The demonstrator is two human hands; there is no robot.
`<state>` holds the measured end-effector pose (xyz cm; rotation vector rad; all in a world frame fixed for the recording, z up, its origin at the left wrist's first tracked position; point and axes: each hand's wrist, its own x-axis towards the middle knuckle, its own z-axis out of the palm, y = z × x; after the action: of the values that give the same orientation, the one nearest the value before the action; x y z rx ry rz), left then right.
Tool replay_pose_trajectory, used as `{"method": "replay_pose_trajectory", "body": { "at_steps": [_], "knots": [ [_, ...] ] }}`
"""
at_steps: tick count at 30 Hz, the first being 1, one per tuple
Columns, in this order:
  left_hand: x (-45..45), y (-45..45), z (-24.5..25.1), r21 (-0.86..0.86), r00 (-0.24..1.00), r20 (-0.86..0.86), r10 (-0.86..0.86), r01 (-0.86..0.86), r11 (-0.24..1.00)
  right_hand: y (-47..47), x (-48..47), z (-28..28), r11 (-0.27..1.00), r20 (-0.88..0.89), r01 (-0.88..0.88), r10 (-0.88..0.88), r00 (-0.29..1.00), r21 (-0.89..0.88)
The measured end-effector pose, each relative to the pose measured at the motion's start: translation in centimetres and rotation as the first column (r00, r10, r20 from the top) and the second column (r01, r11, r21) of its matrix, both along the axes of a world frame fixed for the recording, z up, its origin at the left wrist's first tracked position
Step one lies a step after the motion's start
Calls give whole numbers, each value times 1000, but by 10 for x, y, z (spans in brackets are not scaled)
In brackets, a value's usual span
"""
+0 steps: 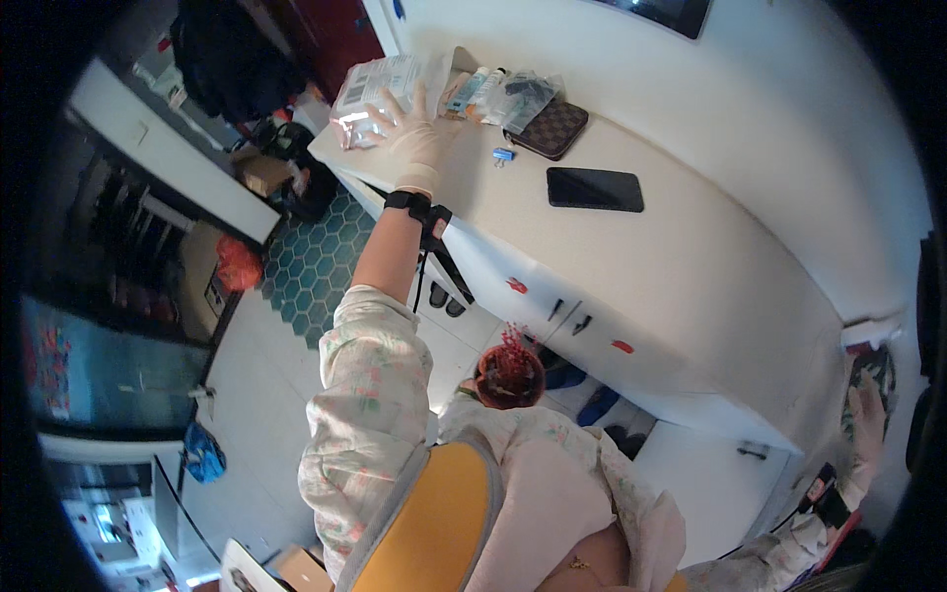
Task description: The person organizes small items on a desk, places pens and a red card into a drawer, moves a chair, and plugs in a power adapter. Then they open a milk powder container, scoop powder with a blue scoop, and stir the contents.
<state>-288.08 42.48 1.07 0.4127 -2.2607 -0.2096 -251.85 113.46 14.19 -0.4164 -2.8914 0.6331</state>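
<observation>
My left hand point(414, 137), in a thin pale glove, reaches to the far left end of a cream cabinet top point(666, 288). Its fingers are spread over the near side of a clear plastic-wrapped package point(381, 92) that bears printing; it looks to be touching it, not gripping it. At the far right rim of the view, my right hand point(867, 433), also gloved, is beside a dark green patterned item point(888, 370). The picture is too distorted there to show whether the fingers grip it. Each wrist wears a black strap with a small device.
Tubes point(473, 92), a clear plastic bag point(525, 100), a brown checkered zip wallet point(551, 129), a blue binder clip point(503, 155) and a black smartphone point(595, 189) lie on the cabinet top. Below stands a pot with red sprigs point(510, 374), near several shoes point(595, 407).
</observation>
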Motion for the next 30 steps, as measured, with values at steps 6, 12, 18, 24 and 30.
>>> {"method": "replay_pose_trajectory", "body": {
  "at_steps": [6,12,18,24,30],
  "knots": [
    [-47,-78,-26,8,927,-29,-373,374,928,-123,1,-41,990,98,43,-30,995,-131],
    [-50,-191,61,514,634,-627,-454,774,371,-200,9,-74,987,72,142,-136,988,-76],
    [-56,-218,81,578,650,-669,-361,760,298,-239,20,-91,965,123,193,-172,977,-179],
    [-62,-203,66,498,558,-755,-344,830,252,-260,35,-82,923,96,265,-248,964,-280],
    [-98,-192,40,540,577,-762,-294,816,204,-275,43,-78,919,99,242,-222,970,-311]
  ]
}}
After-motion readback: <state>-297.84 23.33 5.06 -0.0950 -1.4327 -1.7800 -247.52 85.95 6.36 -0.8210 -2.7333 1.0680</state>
